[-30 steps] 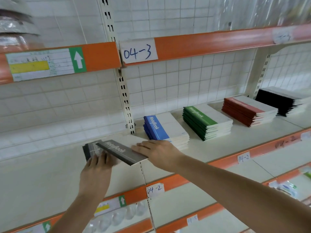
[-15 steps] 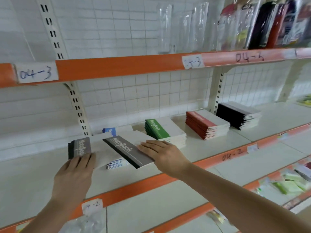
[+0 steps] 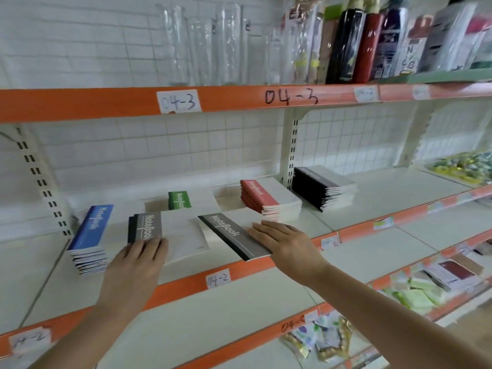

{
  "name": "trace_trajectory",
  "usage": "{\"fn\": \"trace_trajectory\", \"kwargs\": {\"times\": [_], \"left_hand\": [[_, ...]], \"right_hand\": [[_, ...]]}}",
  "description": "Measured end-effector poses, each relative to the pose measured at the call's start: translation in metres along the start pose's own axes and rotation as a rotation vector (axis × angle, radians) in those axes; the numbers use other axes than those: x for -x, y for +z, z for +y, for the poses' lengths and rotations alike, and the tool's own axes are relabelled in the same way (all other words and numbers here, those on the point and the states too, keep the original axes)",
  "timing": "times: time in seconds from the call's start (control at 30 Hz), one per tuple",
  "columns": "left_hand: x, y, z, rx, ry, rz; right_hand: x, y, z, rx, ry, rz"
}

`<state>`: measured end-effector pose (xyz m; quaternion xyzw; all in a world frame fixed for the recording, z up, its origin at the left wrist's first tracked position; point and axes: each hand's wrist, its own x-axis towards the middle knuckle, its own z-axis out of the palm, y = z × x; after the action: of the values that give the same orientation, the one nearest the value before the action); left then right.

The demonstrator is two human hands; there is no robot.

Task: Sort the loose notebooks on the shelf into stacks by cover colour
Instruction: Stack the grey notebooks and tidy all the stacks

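Note:
On the white shelf [image 3: 386, 201] stand four stacks of notebooks: blue [image 3: 89, 235] at the left, green [image 3: 179, 199] behind, red [image 3: 262, 197] and black [image 3: 319, 187] to the right. Near the front edge lie grey-spined notebooks. My left hand [image 3: 138, 259] rests flat on the near end of a small grey pile [image 3: 149, 226] beside the blue stack. A single grey notebook [image 3: 231, 237] lies angled before the red stack, and my right hand [image 3: 287, 243] presses its white cover with straight fingers.
The orange shelf lip [image 3: 266, 265] carries a paper label reading 04-2. Above, glass vases [image 3: 202, 46] and packaged bottles [image 3: 372, 41] fill the upper shelf. Packets [image 3: 415, 291] lie on the lower shelf at the right. A slotted upright [image 3: 292, 155] stands behind the red and black stacks.
Both hands have slid the grey notebooks to the right, past the blue stack. The right hand's notebook has separated from the left hand's pile. The view has swung right.

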<state>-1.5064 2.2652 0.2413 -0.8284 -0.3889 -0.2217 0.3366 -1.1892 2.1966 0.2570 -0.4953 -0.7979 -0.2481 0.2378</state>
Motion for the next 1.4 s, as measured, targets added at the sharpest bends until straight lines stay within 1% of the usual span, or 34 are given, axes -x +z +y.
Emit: {"fn": "trace_trajectory", "kwargs": {"times": [0.17, 0.37, 0.63, 0.8, 0.93, 1.13, 1.2, 1.27, 1.3, 1.4], "left_hand": [[-0.039, 0.005, 0.036, 0.041, 0.021, 0.005], [-0.084, 0.028, 0.070, 0.087, 0.064, -0.003], [-0.161, 0.078, 0.110, 0.222, 0.120, 0.036], [-0.213, 0.103, 0.145, 0.266, 0.222, 0.129], [-0.230, 0.111, 0.171, 0.322, 0.275, 0.117], [-0.241, 0.120, 0.201, 0.306, 0.260, 0.098], [-0.241, 0.121, 0.212, 0.263, 0.248, 0.107], [-0.244, 0.119, 0.226, 0.234, 0.226, 0.097], [-0.246, 0.117, 0.233, 0.232, 0.213, 0.085], [-0.259, 0.111, 0.251, 0.225, 0.149, 0.048]], "right_hand": [[0.025, -0.011, 0.048, 0.043, 0.083, -0.011], [0.046, -0.008, 0.107, 0.088, 0.150, -0.048], [0.053, 0.004, 0.212, 0.145, 0.189, -0.029], [0.056, 0.009, 0.274, 0.203, 0.226, -0.033], [0.056, 0.013, 0.309, 0.213, 0.259, -0.081], [0.043, 0.026, 0.364, 0.166, 0.284, -0.233], [0.035, 0.035, 0.381, 0.166, 0.272, -0.368], [0.030, 0.044, 0.400, 0.098, 0.276, -0.556], [0.027, 0.049, 0.408, 0.065, 0.263, -0.623], [0.019, 0.060, 0.429, -0.040, 0.205, -0.721]]}}
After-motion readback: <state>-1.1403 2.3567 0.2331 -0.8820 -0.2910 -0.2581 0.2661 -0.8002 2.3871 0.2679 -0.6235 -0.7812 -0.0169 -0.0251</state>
